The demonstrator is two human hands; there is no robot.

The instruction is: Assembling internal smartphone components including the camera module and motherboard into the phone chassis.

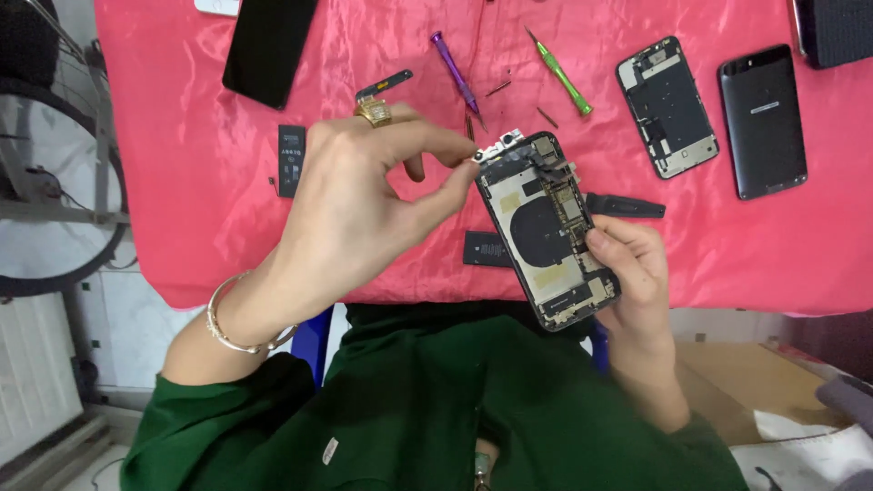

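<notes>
Presently, the right hand [632, 273] is clenched around the lower end of an opened smartphone chassis [546, 227], holding it tilted above the near edge of the worktop [182, 182], which is draped in a pink cloth. The chassis lies face-open, showing its round charging coil, flex cables and board parts.

The left hand [364, 200], wearing a gold ring and a silver bracelet, is at the chassis's top corner. Its thumb and forefinger are pinched together on a small silver camera part [500, 145] at that corner; whether the part is free of the chassis cannot be told.

On the worktop behind the chassis lie a purple screwdriver [455, 73] and a green screwdriver [559, 77], with small dark screws or bits scattered between them. A black pry tool [627, 207] rests just beside the chassis on its right. A small black battery [291, 159] lies toward the left edge, and another dark battery [486, 248] sits near the near edge, partly behind the chassis. Toward the far right lie a second stripped phone chassis [667, 107] and a dark phone back cover [762, 120]. A black screen panel [269, 45] rests at the far left.
</notes>
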